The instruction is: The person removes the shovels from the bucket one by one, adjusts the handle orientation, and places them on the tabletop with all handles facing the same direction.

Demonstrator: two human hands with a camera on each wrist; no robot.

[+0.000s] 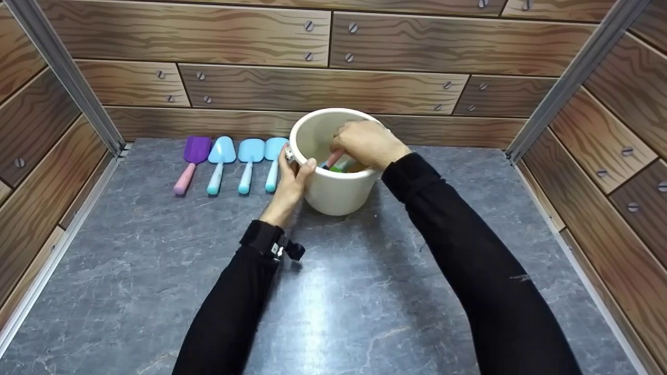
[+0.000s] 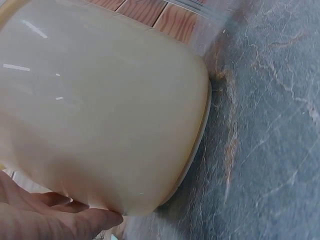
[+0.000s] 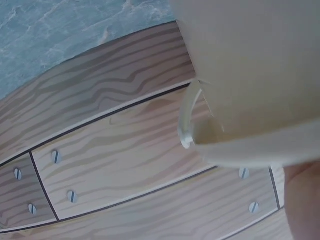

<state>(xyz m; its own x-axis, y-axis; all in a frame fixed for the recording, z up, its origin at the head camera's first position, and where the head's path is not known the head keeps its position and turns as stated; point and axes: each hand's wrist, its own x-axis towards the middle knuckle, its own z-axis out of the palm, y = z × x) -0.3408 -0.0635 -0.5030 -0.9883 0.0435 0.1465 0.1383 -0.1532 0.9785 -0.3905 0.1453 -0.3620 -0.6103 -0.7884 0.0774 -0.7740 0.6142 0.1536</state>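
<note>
A cream-white plastic bucket (image 1: 338, 195) stands upright on the grey floor. My left hand (image 1: 292, 182) holds its outer wall at the left, thumb and fingers spread against it below the rim. In the left wrist view, the thumb touches the bucket wall (image 2: 115, 100). My right hand (image 1: 367, 140) reaches over the rim into the bucket and grips the pink handle (image 1: 334, 157) of what looks like a toy shovel; its blade is hidden. Green and orange things (image 1: 344, 165) show partly beneath that hand. The right wrist view shows the bucket's curved handle (image 3: 186, 115).
Left of the bucket, several toy shovels lie in a row: a purple one (image 1: 197, 150) with a pink handle, then light-blue ones (image 1: 251, 151) with turquoise handles. Wood-print walls (image 1: 250, 34) and grey metal posts (image 1: 568, 73) enclose the grey marbled floor (image 1: 156, 271).
</note>
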